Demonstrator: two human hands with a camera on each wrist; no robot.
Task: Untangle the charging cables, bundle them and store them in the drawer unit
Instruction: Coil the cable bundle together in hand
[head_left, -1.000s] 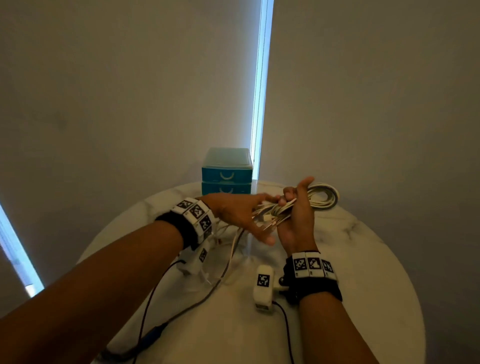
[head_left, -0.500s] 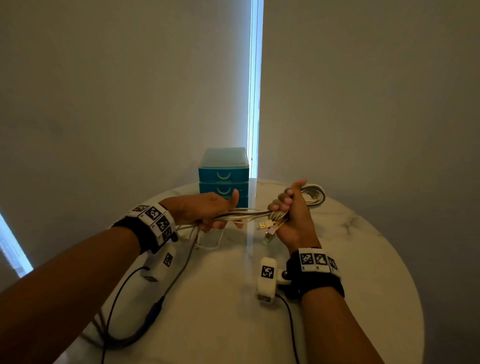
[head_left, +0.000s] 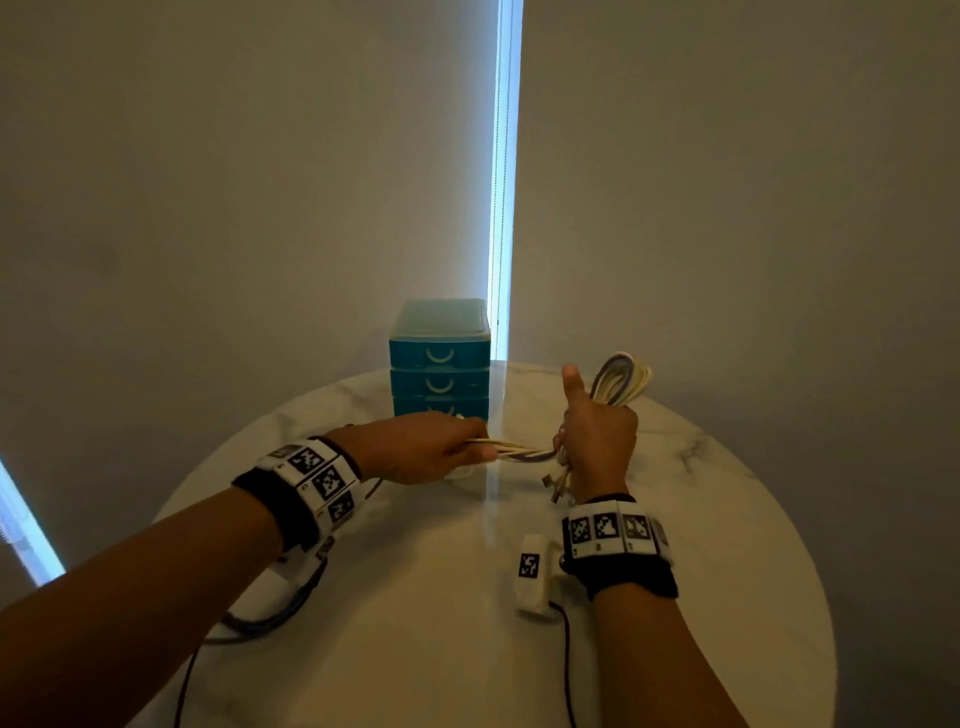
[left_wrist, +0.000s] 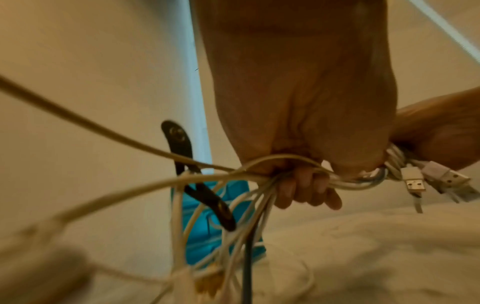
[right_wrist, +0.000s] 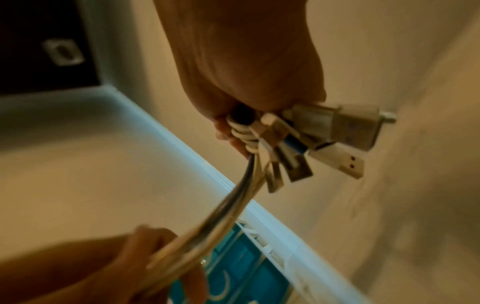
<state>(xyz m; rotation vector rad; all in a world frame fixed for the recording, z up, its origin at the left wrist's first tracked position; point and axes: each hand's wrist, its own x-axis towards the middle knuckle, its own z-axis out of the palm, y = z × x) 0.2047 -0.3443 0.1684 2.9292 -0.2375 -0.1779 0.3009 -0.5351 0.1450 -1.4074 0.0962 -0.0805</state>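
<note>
Several pale charging cables (head_left: 519, 450) stretch between my two hands above the round marble table (head_left: 727, 519). My right hand (head_left: 597, 436) grips the folded bundle in a fist, thumb up; a loop (head_left: 623, 382) sticks out above it and USB plugs (right_wrist: 337, 148) hang below. My left hand (head_left: 431, 449) grips the loose strands (left_wrist: 259, 185), which trail down behind it. A black strap with snap buttons (left_wrist: 197, 181) hangs among those strands. The teal three-drawer unit (head_left: 440, 364) stands at the table's far edge, all drawers closed.
Dark leads from my wrist devices (head_left: 260, 618) lie on the table near the left forearm. A white tagged module (head_left: 532, 571) hangs beside my right wrist. Grey walls and a bright window slit (head_left: 504, 182) stand behind the table.
The hands have drawn apart: the left slid left along the strands, pulling them taut. The right fist has turned upright with the thumb raised and the loop lifted.
</note>
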